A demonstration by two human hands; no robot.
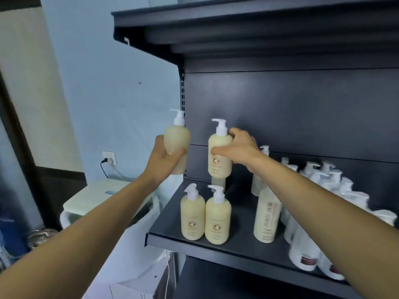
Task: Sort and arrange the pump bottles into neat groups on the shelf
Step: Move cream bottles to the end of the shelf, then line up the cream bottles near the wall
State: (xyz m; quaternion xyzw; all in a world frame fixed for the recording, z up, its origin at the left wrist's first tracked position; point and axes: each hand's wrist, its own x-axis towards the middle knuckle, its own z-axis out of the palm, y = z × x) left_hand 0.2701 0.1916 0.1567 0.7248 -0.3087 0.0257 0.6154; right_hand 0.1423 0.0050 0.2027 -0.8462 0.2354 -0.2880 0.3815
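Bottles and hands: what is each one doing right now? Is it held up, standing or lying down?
Left hand: shut around a cream bottle.
Left cream bottle: held up, left of the shelf.
Right hand: fingers wrapped around another cream bottle.
Right cream bottle: held upright above the shelf.
Two cream bottles: standing side by side at the front.
Tall bottle: standing, label turned sideways.
White bottles: crowded on the right.
Shelf: holding bottles.

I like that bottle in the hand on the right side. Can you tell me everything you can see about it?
The bottle in the right hand is tall and cream yellow, looks like plastic, with a white pump on top whose spout points left. A small picture label and tiny print sit on its front. It stands upright, held up in the air above the dark shelf, behind two matching bottles. The right hand wraps its upper part from the right.
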